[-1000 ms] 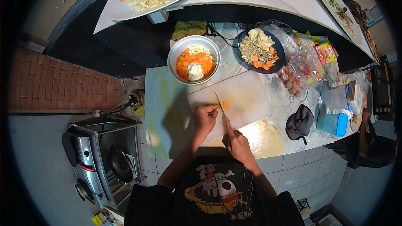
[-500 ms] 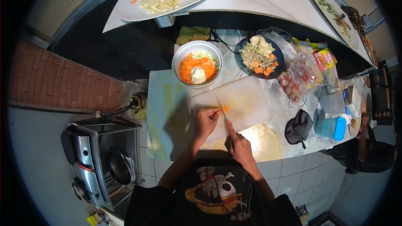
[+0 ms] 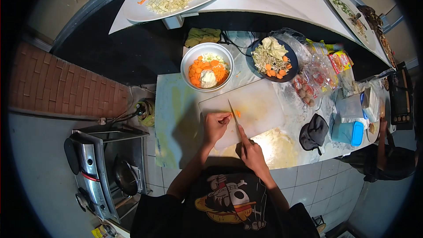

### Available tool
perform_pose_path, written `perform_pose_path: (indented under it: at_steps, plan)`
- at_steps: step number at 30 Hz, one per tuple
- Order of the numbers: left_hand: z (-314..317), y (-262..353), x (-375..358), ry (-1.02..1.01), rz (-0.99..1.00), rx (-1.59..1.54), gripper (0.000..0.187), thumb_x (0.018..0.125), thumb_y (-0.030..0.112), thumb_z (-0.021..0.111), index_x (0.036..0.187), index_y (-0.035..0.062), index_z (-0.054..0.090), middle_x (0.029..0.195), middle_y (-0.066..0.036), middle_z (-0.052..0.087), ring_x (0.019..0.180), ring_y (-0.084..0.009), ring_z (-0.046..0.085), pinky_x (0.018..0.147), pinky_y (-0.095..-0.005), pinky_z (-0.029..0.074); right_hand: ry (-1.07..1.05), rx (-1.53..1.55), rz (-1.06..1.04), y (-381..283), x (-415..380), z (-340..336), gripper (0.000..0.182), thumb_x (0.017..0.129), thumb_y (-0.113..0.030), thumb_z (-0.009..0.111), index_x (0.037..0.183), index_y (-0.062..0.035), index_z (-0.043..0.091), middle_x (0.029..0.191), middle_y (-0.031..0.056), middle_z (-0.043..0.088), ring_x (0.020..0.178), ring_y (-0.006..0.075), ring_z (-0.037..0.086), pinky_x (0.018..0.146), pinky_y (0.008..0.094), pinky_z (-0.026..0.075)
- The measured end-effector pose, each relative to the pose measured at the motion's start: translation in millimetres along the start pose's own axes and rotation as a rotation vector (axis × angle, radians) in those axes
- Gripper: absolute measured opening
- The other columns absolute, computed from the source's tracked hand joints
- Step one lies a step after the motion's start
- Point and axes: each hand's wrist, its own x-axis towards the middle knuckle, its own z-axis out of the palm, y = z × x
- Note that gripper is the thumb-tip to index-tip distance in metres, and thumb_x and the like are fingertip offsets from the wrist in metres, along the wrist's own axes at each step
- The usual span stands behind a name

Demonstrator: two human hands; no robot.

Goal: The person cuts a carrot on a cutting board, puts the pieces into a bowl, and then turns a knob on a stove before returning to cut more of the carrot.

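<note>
My right hand (image 3: 252, 153) grips the handle of a kitchen knife (image 3: 234, 113), whose blade points away from me over a white cutting board (image 3: 264, 105). My left hand (image 3: 216, 127) is closed in a pinch just left of the blade, on a small piece of carrot (image 3: 230, 114) mostly hidden by the fingers. Small cut carrot bits (image 3: 238, 113) lie on the board against the blade's right side. Beyond the board stands a white bowl (image 3: 185, 71) with carrot slices, shredded vegetables and a pale lump in it.
A dark plate (image 3: 292, 76) holds bean sprouts, cabbage and carrot slices. Plastic bags (image 3: 315, 77), a black cap (image 3: 314, 132) and a blue-lidded container (image 3: 357, 133) lie to the right. A platter (image 3: 136, 14) of shredded vegetables sits on the raised shelf. Another person (image 3: 387, 163) is at far right.
The knife blade has shifted very slightly and shows a little more of its face. Both hands stay in nearly the same place.
</note>
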Motion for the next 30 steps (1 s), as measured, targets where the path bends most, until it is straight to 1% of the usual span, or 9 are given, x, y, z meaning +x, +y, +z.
perform_pose_path:
  at_steps: [5, 12, 14, 22, 25, 27, 29, 30]
  plan:
    - [-1.8, -1.1, 2.7, -0.035, -0.015, -0.013, 0.019, 0.087, 0.010, 0.073, 0.100, -0.0041, 0.075, 0.090, -0.016, 0.076, 0.081, -0.0158, 0.072, 0.076, -0.0281, 0.056, 0.007, -0.002, -0.012, -0.6, 1.9, -0.4, 0.088, 0.078, 0.006, 0.059, 0.156, -0.0099, 0.022, 0.081, 0.0251, 0.062, 0.073, 0.0431, 0.062, 0.068, 0.0501, 0.051]
    - [3.8, -11.2, 3.2, -0.006, 0.019, -0.043, 0.018, 0.086, 0.006, 0.072, 0.099, -0.0057, 0.074, 0.089, -0.015, 0.076, 0.080, -0.0146, 0.072, 0.076, -0.0271, 0.056, 0.024, -0.027, -0.008, -0.3, -0.3, 2.6, 0.088, 0.078, 0.004, 0.060, 0.156, -0.0082, 0.022, 0.081, 0.0246, 0.063, 0.072, 0.0422, 0.063, 0.066, 0.0492, 0.051]
    - [5.2, -16.3, 3.6, 0.004, 0.030, -0.073, 0.016, 0.085, 0.005, 0.072, 0.097, -0.0056, 0.074, 0.087, -0.017, 0.075, 0.079, -0.0180, 0.074, 0.075, -0.0273, 0.058, 0.008, -0.038, -0.003, -0.8, -0.4, 1.9, 0.087, 0.078, 0.004, 0.060, 0.156, -0.0080, 0.022, 0.080, 0.0245, 0.063, 0.072, 0.0421, 0.063, 0.066, 0.0492, 0.051]
    - [4.6, -13.4, 3.1, 0.006, 0.060, -0.065, 0.016, 0.085, 0.004, 0.072, 0.098, -0.0056, 0.074, 0.088, -0.016, 0.075, 0.080, -0.0172, 0.074, 0.075, -0.0272, 0.058, -0.023, -0.071, 0.004, -1.7, -1.0, 1.8, 0.087, 0.077, 0.004, 0.060, 0.155, -0.0067, 0.023, 0.080, 0.0238, 0.063, 0.072, 0.0415, 0.063, 0.065, 0.0489, 0.051]
    - [3.9, -11.7, 2.7, 0.004, 0.047, -0.067, 0.016, 0.086, 0.004, 0.072, 0.098, -0.0054, 0.074, 0.088, -0.016, 0.076, 0.080, -0.0172, 0.074, 0.075, -0.0272, 0.058, -0.031, -0.093, 0.002, -1.5, -0.8, 3.5, 0.089, 0.077, 0.003, 0.060, 0.156, -0.0068, 0.021, 0.083, 0.0237, 0.063, 0.074, 0.0415, 0.063, 0.066, 0.0488, 0.052]
    - [3.8, -10.4, 2.6, 0.001, 0.039, -0.059, 0.016, 0.085, 0.004, 0.072, 0.098, -0.0053, 0.074, 0.088, -0.015, 0.076, 0.080, -0.0172, 0.074, 0.075, -0.0272, 0.058, 0.046, -0.100, -0.061, -0.3, -1.1, 5.8, 0.091, 0.074, 0.006, 0.056, 0.157, -0.0079, 0.021, 0.074, 0.0239, 0.063, 0.064, 0.0428, 0.062, 0.063, 0.0487, 0.051]
    - [4.3, -10.7, 2.1, 0.004, -0.015, -0.065, 0.016, 0.085, 0.005, 0.073, 0.098, -0.0038, 0.075, 0.088, -0.012, 0.076, 0.080, -0.0121, 0.070, 0.078, -0.0271, 0.056, 0.059, -0.109, -0.071, -2.6, 0.6, 7.2, 0.091, 0.073, 0.007, 0.055, 0.157, -0.0071, 0.021, 0.075, 0.0247, 0.063, 0.065, 0.0432, 0.062, 0.064, 0.0491, 0.051]
    - [4.4, -8.7, 1.4, 0.000, -0.017, -0.066, 0.016, 0.085, 0.005, 0.073, 0.098, -0.0038, 0.075, 0.088, -0.012, 0.076, 0.080, -0.0121, 0.070, 0.078, -0.0271, 0.056, 0.075, -0.119, -0.085, -3.2, 1.4, 6.8, 0.092, 0.072, 0.007, 0.054, 0.156, -0.0063, 0.022, 0.075, 0.0254, 0.063, 0.066, 0.0436, 0.062, 0.065, 0.0494, 0.051]
